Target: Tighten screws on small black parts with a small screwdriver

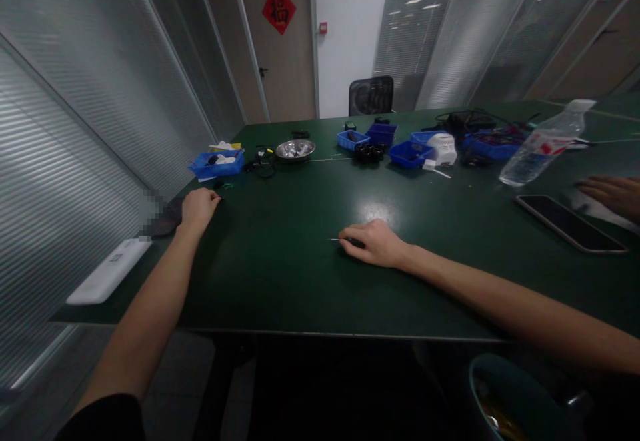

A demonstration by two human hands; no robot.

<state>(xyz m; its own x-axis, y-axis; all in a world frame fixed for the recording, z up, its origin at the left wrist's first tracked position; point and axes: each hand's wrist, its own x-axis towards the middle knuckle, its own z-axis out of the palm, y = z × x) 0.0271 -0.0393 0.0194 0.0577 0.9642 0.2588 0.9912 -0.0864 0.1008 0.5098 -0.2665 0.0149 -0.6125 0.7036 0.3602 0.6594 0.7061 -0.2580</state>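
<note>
My right hand rests on the green table, closed round a small screwdriver. Its thin metal shaft points left, and its dark handle is mostly hidden in the fingers. Farther left, my left hand is stretched out over the table with thumb and fingers pinched together. A tiny dark bit shows at those fingertips, too small to name. Just beyond them lie small green and dark pieces. A blue tray with white and dark parts stands behind the left hand.
A metal bowl, several blue trays, black cables and a white plug line the back. At right are a tilted clear bottle, a phone and another person's hand. A white box lies at the left edge.
</note>
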